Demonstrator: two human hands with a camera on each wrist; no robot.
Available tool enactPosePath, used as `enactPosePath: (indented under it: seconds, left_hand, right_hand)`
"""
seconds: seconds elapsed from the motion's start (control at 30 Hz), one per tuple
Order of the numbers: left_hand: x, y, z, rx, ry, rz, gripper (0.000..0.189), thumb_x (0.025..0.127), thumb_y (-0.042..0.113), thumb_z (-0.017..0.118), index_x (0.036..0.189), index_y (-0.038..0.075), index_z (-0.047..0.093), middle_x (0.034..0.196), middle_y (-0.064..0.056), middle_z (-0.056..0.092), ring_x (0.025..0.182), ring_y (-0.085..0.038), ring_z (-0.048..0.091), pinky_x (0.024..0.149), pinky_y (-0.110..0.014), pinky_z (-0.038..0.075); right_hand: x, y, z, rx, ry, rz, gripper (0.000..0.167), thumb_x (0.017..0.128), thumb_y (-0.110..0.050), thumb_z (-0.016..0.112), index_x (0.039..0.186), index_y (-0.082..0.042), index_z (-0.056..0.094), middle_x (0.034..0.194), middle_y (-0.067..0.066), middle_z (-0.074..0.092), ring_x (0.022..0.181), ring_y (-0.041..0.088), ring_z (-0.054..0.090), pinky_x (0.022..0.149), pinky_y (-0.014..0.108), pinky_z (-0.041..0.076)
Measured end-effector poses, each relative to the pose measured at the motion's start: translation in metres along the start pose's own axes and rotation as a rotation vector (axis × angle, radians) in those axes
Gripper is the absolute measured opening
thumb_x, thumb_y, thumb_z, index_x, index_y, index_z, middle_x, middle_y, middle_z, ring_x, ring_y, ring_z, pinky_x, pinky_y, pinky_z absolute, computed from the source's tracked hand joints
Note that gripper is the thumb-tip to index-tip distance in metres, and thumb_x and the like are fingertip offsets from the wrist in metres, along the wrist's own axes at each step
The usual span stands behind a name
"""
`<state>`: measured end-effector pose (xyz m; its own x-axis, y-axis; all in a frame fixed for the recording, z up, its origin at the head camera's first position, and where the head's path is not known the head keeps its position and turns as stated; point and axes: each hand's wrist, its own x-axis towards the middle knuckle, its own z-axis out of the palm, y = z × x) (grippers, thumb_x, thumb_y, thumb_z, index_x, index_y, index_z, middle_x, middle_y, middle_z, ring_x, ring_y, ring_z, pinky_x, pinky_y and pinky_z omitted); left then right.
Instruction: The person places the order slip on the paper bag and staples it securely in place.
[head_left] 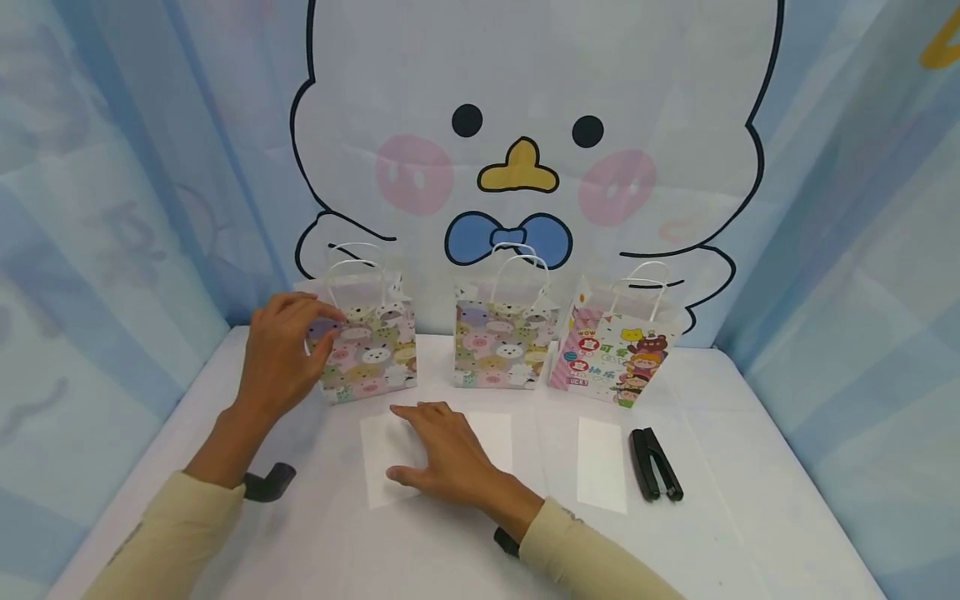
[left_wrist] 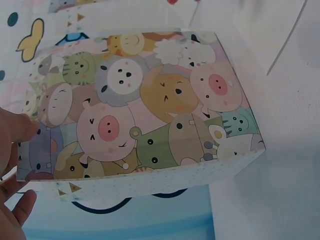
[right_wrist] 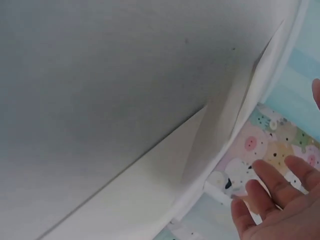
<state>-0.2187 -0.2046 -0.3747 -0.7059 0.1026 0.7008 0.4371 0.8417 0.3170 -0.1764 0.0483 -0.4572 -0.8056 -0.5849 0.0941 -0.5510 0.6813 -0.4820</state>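
At the back left of the table stands a paper gift bag point(head_left: 378, 354) with printed cartoon animals and white handles. My left hand point(head_left: 281, 358) holds its upper left edge; in the left wrist view the thumb and fingers lie at the edge of this animal-print bag point(left_wrist: 120, 115). My right hand point(head_left: 450, 458) hovers over or rests on a white sheet of paper point(head_left: 382, 479); contact cannot be told. Its fingers are spread and grip nothing, and in the right wrist view the hand point(right_wrist: 282, 197) looks relaxed. The hand hides part of the sheet.
A second animal-print gift bag point(head_left: 498, 346) stands in the middle at the back. Right of it, a pink and white gift bag point(head_left: 611, 354) leans slightly. A narrow white paper point(head_left: 600, 467) lies beside a black stapler point(head_left: 655, 467) at the right. Printed curtains enclose the table.
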Motion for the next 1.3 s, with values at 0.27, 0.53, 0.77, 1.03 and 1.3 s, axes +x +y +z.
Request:
enactPosePath:
  seconds: [0.27, 0.53, 0.77, 1.03, 1.3]
  left_hand:
    - [0.0, 0.0, 0.001, -0.006, 0.0, -0.01, 0.021, 0.088, -0.003, 0.082, 0.107, 0.003, 0.076, 0.114, -0.02, 0.078, 0.124, -0.042, 0.058, 0.099, -0.066, 0.044]
    - [0.001, 0.001, 0.0, -0.015, -0.009, -0.006, 0.02, 0.089, -0.003, 0.081, 0.108, 0.003, 0.077, 0.113, -0.019, 0.079, 0.124, -0.041, 0.059, 0.1, -0.066, 0.044]
    - [0.001, 0.0, 0.0, -0.016, -0.012, -0.015, 0.021, 0.089, -0.003, 0.081, 0.108, 0.002, 0.077, 0.113, -0.02, 0.079, 0.124, -0.041, 0.059, 0.102, -0.068, 0.044]
    - [0.001, 0.002, -0.001, 0.008, -0.019, -0.014, 0.02, 0.089, -0.001, 0.081, 0.109, 0.003, 0.078, 0.113, -0.02, 0.079, 0.126, -0.042, 0.059, 0.104, -0.069, 0.045]
    - [0.0, 0.003, -0.001, 0.01, -0.012, -0.006, 0.021, 0.088, -0.002, 0.081, 0.109, 0.002, 0.077, 0.113, -0.02, 0.079, 0.125, -0.043, 0.059, 0.103, -0.069, 0.045]
  right_hand:
    - [0.016, -0.005, 0.007, -0.083, -0.065, 0.013, 0.081, 0.093, -0.05, 0.08, 0.162, -0.028, 0.043, 0.157, -0.001, 0.057, 0.146, 0.021, 0.048, 0.121, 0.047, 0.041]
    - [0.022, -0.005, 0.013, -0.116, -0.108, 0.039, 0.078, 0.092, -0.044, 0.083, 0.159, -0.025, 0.048, 0.155, -0.001, 0.06, 0.144, 0.022, 0.049, 0.12, 0.045, 0.042]
    - [0.025, -0.004, 0.016, -0.136, -0.122, 0.061, 0.079, 0.09, -0.04, 0.086, 0.158, -0.025, 0.049, 0.154, -0.003, 0.06, 0.141, 0.02, 0.05, 0.119, 0.043, 0.043]
    - [0.026, -0.005, 0.018, -0.109, -0.109, 0.06, 0.074, 0.089, -0.032, 0.088, 0.155, -0.026, 0.053, 0.148, -0.003, 0.065, 0.125, 0.017, 0.055, 0.108, 0.034, 0.049]
    - [0.026, -0.006, 0.018, 0.055, -0.049, 0.087, 0.069, 0.088, -0.011, 0.087, 0.15, -0.023, 0.058, 0.155, 0.007, 0.055, 0.139, 0.025, 0.055, 0.118, 0.045, 0.047]
